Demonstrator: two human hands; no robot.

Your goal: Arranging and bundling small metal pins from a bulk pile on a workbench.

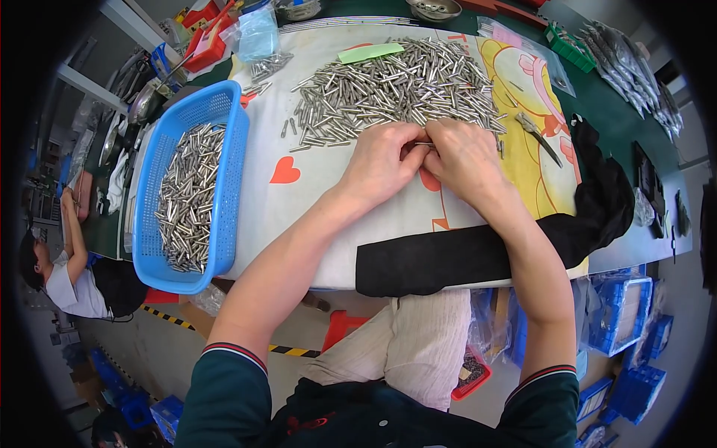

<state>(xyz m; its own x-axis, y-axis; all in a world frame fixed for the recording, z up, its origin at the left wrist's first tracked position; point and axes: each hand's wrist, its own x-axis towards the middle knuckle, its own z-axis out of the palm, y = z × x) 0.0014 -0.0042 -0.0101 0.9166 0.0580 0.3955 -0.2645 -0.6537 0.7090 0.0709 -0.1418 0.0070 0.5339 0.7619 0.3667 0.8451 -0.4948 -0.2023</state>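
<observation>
A wide heap of small silvery metal pins (403, 82) lies spread over the patterned cloth. At its near edge my left hand (381, 160) and my right hand (467, 157) meet, fingertips pinched together. Between them shows a short piece of a metal pin (424, 143); the fingers hide most of it. Both hands appear closed on this pin. A blue perforated basket (230, 190) on the left holds many more of these pins. A strip of green paper (371, 52) rests on the far part of the heap.
Right of the heap lies a pair of pliers (539, 140). A black cloth (433, 261) stretches under my right forearm. Plastic bags (258, 37) and a red bin (209, 41) stand far left, a green basket (569, 48) far right. Another person (71, 276) works at the left.
</observation>
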